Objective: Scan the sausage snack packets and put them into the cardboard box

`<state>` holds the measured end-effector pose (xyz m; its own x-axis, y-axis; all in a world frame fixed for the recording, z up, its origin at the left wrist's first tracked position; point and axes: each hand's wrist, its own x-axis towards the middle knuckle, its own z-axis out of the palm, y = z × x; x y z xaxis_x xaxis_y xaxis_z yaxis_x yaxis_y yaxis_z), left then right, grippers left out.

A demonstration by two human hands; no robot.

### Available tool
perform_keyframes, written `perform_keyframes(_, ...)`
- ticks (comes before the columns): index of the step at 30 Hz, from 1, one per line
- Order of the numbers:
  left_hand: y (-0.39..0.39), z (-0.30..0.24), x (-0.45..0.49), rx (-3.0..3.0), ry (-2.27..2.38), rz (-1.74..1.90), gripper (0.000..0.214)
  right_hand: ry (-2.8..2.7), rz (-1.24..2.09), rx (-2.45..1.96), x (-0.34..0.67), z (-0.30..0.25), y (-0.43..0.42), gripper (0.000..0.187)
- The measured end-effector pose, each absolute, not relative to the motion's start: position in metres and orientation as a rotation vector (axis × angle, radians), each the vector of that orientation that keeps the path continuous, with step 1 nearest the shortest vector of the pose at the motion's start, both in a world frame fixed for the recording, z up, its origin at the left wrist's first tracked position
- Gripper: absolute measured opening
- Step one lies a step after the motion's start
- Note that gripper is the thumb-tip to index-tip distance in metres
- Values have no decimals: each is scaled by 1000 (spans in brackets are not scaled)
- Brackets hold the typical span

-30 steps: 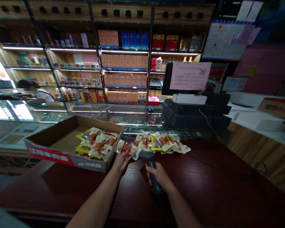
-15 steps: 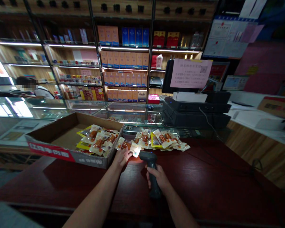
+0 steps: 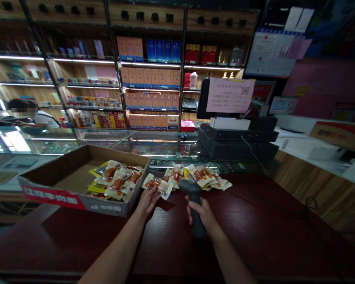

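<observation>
Partly hidden: barcode scanner [image 3: 192,193] behind fingers [image 3: 203,210]

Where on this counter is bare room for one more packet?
The widest bare patch of the counter lies right of the barcode scanner in the right hand, below the loose packets. A smaller one lies in front of the cardboard box, left of the left hand. It is crowded where the box, the held packet and the loose packets meet.

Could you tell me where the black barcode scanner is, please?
In the head view, the black handheld barcode scanner is gripped in the right hand over the dark red counter, just right of the left hand.
</observation>
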<state>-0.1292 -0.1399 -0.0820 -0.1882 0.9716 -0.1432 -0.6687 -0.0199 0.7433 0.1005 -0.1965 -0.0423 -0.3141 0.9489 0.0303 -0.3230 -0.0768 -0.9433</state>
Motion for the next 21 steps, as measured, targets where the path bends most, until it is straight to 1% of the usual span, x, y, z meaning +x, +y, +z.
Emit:
perform_keyframes(3, -136, -74, -121, 521, 892, 1560, 14, -1104, 1543, -670, 126, -38, -179, 41)
perform_keyframes(7, -115, -50, -101, 670, 890, 1522, 25, -920, 1531, -522, 149, -46, -164, 37)
perform_keyframes(9, -98, -35, -87, 839, 962, 1483, 24, -866, 1534, -490, 153, -49, -162, 33)
perform_keyframes(12, -70, -18, -64, 1071, 1247, 1397, 12, -810, 1527, -483, 151, -51, -160, 31)
perform_keyframes(13, -61, -14, -58, 1116, 1330, 1372, 12, -801, 1521, -484, 150, -52, -159, 31)
perform_keyframes(17, -32, -9, -41, 1178, 1482, 1355, 22, -807, 1505, -489, 148, -56, -156, 30)
perform_keyframes(21, -23, -8, -35, 1208, 1567, 1450, 28, -823, 1514, -483, 148, -56, -157, 34)
